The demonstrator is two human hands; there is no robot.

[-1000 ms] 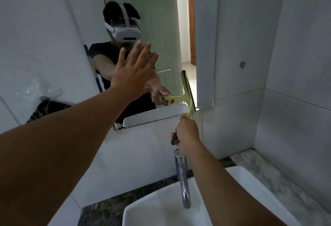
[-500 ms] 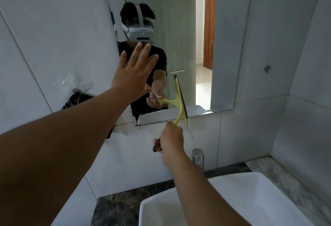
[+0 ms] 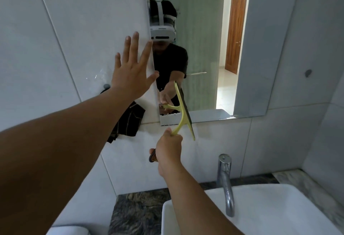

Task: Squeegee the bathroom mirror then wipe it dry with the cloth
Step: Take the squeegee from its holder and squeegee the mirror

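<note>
A bathroom corner lined with large pale grey wall tiles (image 3: 78, 29) is filling the head view. A frameless mirror (image 3: 204, 48) is hanging on the wall, reflecting a person in a white headset, a green wall and a wooden door. Below it, a chrome tap (image 3: 226, 180) is standing behind a white basin (image 3: 279, 206) set on a dark veined stone counter (image 3: 137, 212). The left hand (image 3: 130, 72) is reaching up with fingers straight and spread, holding nothing, over the tile at the mirror's left edge. The right hand (image 3: 168, 149) is gripping the handle of a yellow-green squeegee (image 3: 183, 111), whose blade is lying near-vertical across the mirror's lower edge. A dark striped cloth (image 3: 128, 123) is hanging against the tile just left of the mirror. No brand, label or writing is showing legibly.
</note>
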